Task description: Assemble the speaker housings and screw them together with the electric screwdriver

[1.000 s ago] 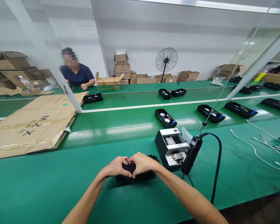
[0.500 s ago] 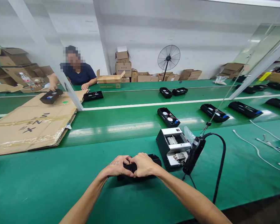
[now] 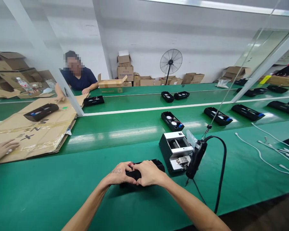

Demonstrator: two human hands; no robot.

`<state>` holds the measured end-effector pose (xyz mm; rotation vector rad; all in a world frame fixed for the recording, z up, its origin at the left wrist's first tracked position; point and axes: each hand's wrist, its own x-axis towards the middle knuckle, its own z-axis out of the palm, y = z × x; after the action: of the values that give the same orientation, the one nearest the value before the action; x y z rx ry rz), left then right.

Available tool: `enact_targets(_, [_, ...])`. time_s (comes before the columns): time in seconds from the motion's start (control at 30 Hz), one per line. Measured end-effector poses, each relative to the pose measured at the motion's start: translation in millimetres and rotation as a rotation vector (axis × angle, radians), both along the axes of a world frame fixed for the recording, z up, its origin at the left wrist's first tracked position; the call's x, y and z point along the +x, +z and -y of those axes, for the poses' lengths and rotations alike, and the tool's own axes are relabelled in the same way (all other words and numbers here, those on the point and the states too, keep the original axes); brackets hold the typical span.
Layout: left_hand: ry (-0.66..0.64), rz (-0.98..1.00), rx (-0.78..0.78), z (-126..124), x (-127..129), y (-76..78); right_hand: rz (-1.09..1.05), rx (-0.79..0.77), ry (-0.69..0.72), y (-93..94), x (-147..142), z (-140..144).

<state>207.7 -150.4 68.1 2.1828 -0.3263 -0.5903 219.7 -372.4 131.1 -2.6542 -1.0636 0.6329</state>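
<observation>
Since half a second ago the black tray [image 3: 41,111] has passed from the co-worker's hand onto the cardboard sheet [image 3: 33,131] at the desk's far left, and another person's hand [image 3: 1,150] has come onto that sheet's near edge. The black case [image 3: 144,175] lies as before near the desk's near edge, about midway along it. The left hand [image 3: 119,174] and right hand [image 3: 148,173] are both curled around it, fingertips meeting on top, a red wire showing between them. Just right of it stands an open grey-and-black fixture [image 3: 175,150], with a hanging electric screwdriver [image 3: 195,158] beside it. More black trays [image 3: 172,121] lie towards the far edge of the green desk [image 3: 62,192].
</observation>
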Motion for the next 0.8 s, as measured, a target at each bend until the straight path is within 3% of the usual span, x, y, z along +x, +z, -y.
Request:
enact_targets(0.5, [-0.077,0.137,0.067,2,-12,-3.1,0.036,-0.006,0.009,-9.2,-20,0])
enact_targets(0.57, [-0.075,0.177,0.094,4,-26,-9.9,0.058,0.126,0.029,-14.1,-32,12])
enact_targets(0.63, [-0.09,0.272,0.105,7,-46,-23.4,0.144,0.454,-0.009,-21.8,-46,34])
enact_targets(0.7, [-0.123,0.522,0.09,9,-66,-41.2,0.35,0.827,-0.23,-30.8,-55,66])
enact_targets(0.8, [-0.13,0.976,0.073,13,-86,-62.9,0.86,1.023,-0.769,-44.1,-55,122])
